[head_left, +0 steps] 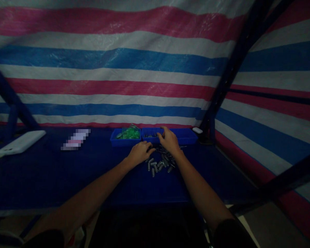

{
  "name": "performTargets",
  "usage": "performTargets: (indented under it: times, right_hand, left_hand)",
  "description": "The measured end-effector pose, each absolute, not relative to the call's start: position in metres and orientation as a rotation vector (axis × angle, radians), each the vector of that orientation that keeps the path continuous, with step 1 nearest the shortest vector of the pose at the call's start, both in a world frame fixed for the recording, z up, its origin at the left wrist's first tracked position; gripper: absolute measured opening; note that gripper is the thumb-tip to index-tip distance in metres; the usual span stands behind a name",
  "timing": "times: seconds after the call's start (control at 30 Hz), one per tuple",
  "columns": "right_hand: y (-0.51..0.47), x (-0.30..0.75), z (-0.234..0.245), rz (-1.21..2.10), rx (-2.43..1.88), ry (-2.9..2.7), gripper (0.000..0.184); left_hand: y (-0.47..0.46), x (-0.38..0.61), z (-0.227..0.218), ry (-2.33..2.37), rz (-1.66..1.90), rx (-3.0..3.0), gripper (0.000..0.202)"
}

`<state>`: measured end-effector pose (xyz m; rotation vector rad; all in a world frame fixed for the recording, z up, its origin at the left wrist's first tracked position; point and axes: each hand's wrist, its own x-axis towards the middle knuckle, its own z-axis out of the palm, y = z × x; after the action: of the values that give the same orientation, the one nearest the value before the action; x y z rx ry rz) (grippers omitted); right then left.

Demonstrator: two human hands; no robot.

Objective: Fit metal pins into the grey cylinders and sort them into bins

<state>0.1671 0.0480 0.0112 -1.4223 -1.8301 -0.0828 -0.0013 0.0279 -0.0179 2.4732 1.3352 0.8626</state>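
Dim light makes small details hard to see. My left hand [140, 153] is just above the blue table, its fingers curled toward the thumb; whatever small thing they grip is hidden. Right beside it lies a loose pile of short grey metal cylinders [154, 165]. Thin metal rods [163, 149] are strewn behind the pile, partly under my right hand [169, 140]. That hand reaches over the front of the middle blue bin [147, 131], thumb and forefinger apart. Small metal parts [149, 135] lie in this bin.
A left blue bin [114, 140] holds green pieces in clear plastic. Another blue bin [187, 137] stands at the right, near a small white case [197, 130]. Farther left are a white power bank [22, 142] with a cable and a blurred-out item [76, 139]. Blue frame posts [226, 74] flank the striped sheet.
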Motion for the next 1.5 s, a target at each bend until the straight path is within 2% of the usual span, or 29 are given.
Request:
performTargets:
  times: [0.2, 0.47, 0.67, 0.7, 0.83, 0.93, 1.0, 1.23, 1.4, 1.5]
  right_hand:
    - [0.038, 0.158, 0.004, 0.115, -1.285, -1.960, 0.028]
    - [0.024, 0.151, 0.009, 0.165, -1.046, -2.301, 0.019]
    - [0.017, 0.147, 0.013, 0.095, -1.010, -2.321, 0.008]
    - [0.018, 0.146, 0.014, 0.085, -1.014, -2.321, 0.012]
    - [0.026, 0.149, 0.023, -0.097, -1.069, -2.151, 0.028]
    - [0.039, 0.155, 0.029, -0.263, -1.196, -1.912, 0.024]
    - [0.046, 0.161, 0.028, -0.290, -1.282, -1.843, 0.021]
    - [0.032, 0.155, 0.006, 0.056, -1.210, -2.086, 0.017]
    - [0.019, 0.132, 0.000, 0.207, -1.030, -2.248, 0.025]
    - [0.017, 0.127, 0.000, 0.185, -1.015, -2.226, 0.019]
  left_hand:
    - [0.041, -0.012, -0.023, 1.422, 0.869, 2.412, 0.008]
    - [0.032, -0.023, -0.021, 1.025, 1.128, 1.828, 0.013]
    - [0.029, -0.021, -0.007, 0.963, 1.190, 1.670, 0.024]
    - [0.028, -0.022, -0.005, 0.972, 1.190, 1.660, 0.027]
    - [0.024, -0.034, 0.002, 1.000, 0.979, 1.871, 0.031]
    - [0.020, -0.041, 0.002, 0.996, 0.626, 2.212, 0.030]
    - [0.019, -0.042, -0.001, 1.010, 0.524, 2.363, 0.027]
    - [0.028, -0.036, -0.015, 1.240, 0.531, 2.383, 0.020]
    - [0.032, -0.038, -0.008, 1.303, 0.824, 2.206, 0.035]
    - [0.032, -0.038, -0.004, 1.324, 0.913, 2.144, 0.042]
